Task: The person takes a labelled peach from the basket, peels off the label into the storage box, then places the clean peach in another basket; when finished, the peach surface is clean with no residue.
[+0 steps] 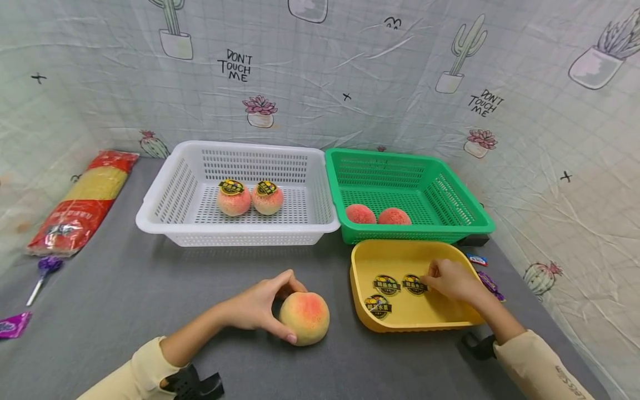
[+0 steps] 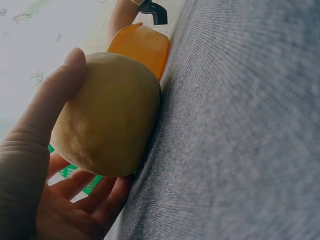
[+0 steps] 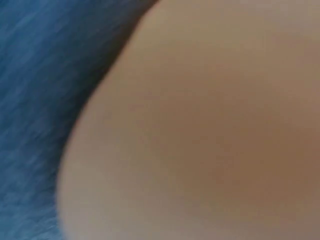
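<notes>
Two hands are at work on the grey felt-covered table (image 1: 125,289). My left hand (image 1: 257,305) grips a round pink-and-yellow peach (image 1: 304,318) that rests on the cloth near the front edge, just left of the shallow yellow plastic tray (image 1: 361,303); my thumb curls along its near side and my fingers wrap over the far side. The peach is close to a ball, so I cannot pick out a long axis; its redder blush faces up and toward me, and the left wrist view shows only its pale yellow flank against my palm.

My right hand (image 1: 452,280) reaches into the tray with its fingertips bent down on one round black-and-yellow sticker (image 1: 414,284); whether they pinch it or only touch it I cannot tell, and the right wrist view is a blur of skin. Another two stickers (image 1: 386,285) lie flat in the tray beside it.

Behind, the white plastic mesh basket (image 1: 165,194) holds two stickered peaches (image 1: 234,198) side by side, and the green plastic mesh basket (image 1: 450,194) holds two bare peaches (image 1: 360,214) at its front wall.
</notes>
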The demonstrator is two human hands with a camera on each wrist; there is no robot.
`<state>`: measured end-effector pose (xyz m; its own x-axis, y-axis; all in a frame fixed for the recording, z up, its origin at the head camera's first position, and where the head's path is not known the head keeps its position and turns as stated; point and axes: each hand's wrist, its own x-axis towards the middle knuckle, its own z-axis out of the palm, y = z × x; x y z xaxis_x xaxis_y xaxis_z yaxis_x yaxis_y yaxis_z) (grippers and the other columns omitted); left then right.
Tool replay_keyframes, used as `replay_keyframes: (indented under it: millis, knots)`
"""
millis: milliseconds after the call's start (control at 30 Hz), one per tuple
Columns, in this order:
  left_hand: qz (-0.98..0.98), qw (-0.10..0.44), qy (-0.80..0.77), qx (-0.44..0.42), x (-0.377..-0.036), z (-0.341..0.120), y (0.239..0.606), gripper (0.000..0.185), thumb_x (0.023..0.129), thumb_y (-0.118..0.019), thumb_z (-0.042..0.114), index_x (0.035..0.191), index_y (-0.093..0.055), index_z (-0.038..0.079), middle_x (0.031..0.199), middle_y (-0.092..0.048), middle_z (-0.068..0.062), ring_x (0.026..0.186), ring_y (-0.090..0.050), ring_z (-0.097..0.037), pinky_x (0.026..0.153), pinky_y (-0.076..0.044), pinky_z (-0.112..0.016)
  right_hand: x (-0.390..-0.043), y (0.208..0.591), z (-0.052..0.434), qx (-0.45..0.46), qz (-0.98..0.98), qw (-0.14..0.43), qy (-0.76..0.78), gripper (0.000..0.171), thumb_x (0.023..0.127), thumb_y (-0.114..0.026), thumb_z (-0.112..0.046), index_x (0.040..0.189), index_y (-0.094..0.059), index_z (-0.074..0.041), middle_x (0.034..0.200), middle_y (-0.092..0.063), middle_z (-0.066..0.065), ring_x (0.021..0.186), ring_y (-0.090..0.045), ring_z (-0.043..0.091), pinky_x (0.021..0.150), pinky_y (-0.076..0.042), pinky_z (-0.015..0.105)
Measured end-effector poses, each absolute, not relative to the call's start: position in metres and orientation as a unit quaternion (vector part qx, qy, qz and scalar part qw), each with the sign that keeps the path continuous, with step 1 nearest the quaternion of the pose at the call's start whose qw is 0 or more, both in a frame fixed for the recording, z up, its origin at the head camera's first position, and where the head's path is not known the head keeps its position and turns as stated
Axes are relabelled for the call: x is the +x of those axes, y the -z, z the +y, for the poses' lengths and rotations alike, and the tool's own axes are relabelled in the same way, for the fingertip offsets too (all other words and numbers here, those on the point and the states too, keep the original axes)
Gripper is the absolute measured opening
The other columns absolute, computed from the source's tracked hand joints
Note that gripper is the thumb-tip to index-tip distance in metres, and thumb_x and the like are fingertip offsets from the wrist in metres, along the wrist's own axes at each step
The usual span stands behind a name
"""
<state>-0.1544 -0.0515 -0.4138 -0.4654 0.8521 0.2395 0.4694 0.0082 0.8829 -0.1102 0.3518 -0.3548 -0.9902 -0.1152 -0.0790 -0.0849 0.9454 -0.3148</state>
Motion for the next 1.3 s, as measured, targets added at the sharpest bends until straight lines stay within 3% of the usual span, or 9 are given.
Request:
replay_keyframes:
  millis: [233, 400, 533, 633, 833, 967, 1133, 1300]
  knots:
    - [0.696, 0.183, -0.495, 0.487, -0.154, -0.053, 0.410, 0.056, 0.072, -0.085, 0.027, 0.111, -0.046, 0.017, 0.114, -0.059, 0.005, 0.100, -0.060, -0.013, 0.086, -0.048, -0.032, -0.107, 0.336, 0.307, -0.104, 0.972, -0.105, 0.185, 0.015, 0.085, -0.069, -0.011, 0.081, -0.056, -0.007, 0.071, -0.052, -0.002, 0.060, -0.047, 0.013, 0.055, -0.042, 0.030]
    - [0.702, 0.187, -0.476, 0.497, -0.154, -0.054, 0.403, 0.059, 0.072, -0.084, 0.029, 0.115, -0.046, 0.015, 0.114, -0.058, 0.004, 0.102, -0.059, -0.012, 0.088, -0.047, -0.032, -0.100, 0.332, 0.263, -0.211, 0.922, -0.138, 0.293, 0.019, 0.083, -0.073, -0.006, 0.097, -0.059, -0.004, 0.089, -0.057, 0.003, 0.077, -0.056, 0.014, 0.065, -0.051, 0.027]
    - [0.719, 0.186, -0.458, 0.489, -0.156, -0.058, 0.393, 0.064, 0.073, -0.084, 0.032, 0.121, -0.047, 0.010, 0.118, -0.057, -0.002, 0.104, -0.058, -0.014, 0.090, -0.046, -0.034, -0.092, 0.332, 0.232, -0.275, 0.894, -0.096, 0.340, 0.032, 0.084, -0.073, -0.011, 0.111, -0.058, -0.005, 0.102, -0.056, 0.004, 0.086, -0.059, 0.016, 0.072, -0.053, 0.032]
    - [0.734, 0.134, -0.452, 0.489, -0.160, -0.066, 0.381, 0.062, 0.075, -0.082, 0.031, 0.123, -0.049, 0.009, 0.119, -0.057, -0.005, 0.104, -0.057, -0.019, 0.089, -0.046, -0.036, -0.088, 0.335, 0.212, -0.310, 0.881, -0.051, 0.354, 0.040, 0.084, -0.074, -0.017, 0.119, -0.055, -0.009, 0.111, -0.053, 0.003, 0.095, -0.057, 0.016, 0.077, -0.052, 0.032]
    - [0.752, -0.128, -0.426, 0.486, -0.171, -0.082, 0.359, 0.032, 0.079, -0.077, 0.008, 0.107, -0.062, 0.013, 0.113, -0.059, -0.002, 0.103, -0.054, -0.019, 0.086, -0.045, -0.033, -0.083, 0.344, 0.185, -0.364, 0.874, 0.013, 0.321, 0.057, 0.084, -0.073, -0.031, 0.131, -0.048, -0.009, 0.130, -0.043, 0.008, 0.109, -0.052, 0.020, 0.086, -0.048, 0.033]
    - [0.774, -0.252, -0.372, 0.446, -0.181, -0.093, 0.352, 0.031, 0.075, -0.075, -0.005, 0.101, -0.063, 0.006, 0.113, -0.058, -0.010, 0.108, -0.048, -0.028, 0.090, -0.037, -0.041, -0.082, 0.350, 0.176, -0.367, 0.882, 0.060, 0.291, 0.067, 0.082, -0.074, -0.039, 0.135, -0.044, -0.011, 0.136, -0.037, 0.008, 0.116, -0.048, 0.018, 0.093, -0.044, 0.035]
    - [0.817, -0.285, -0.327, 0.380, -0.190, -0.102, 0.356, 0.027, 0.077, -0.075, -0.002, 0.101, -0.064, 0.002, 0.105, -0.062, -0.012, 0.100, -0.050, -0.031, 0.085, -0.036, -0.046, -0.084, 0.355, 0.170, -0.356, 0.886, 0.099, 0.279, 0.081, 0.075, -0.082, -0.034, 0.140, -0.039, -0.010, 0.136, -0.038, 0.004, 0.122, -0.043, 0.016, 0.098, -0.040, 0.033]
    - [0.831, -0.285, -0.314, 0.360, -0.192, -0.102, 0.362, 0.024, 0.081, -0.073, 0.002, 0.103, -0.065, 0.004, 0.102, -0.065, -0.008, 0.095, -0.055, -0.028, 0.079, -0.039, -0.044, -0.086, 0.358, 0.167, -0.352, 0.888, 0.105, 0.275, 0.081, 0.071, -0.085, -0.025, 0.138, -0.042, -0.011, 0.130, -0.046, 0.000, 0.118, -0.045, 0.011, 0.096, -0.040, 0.030]
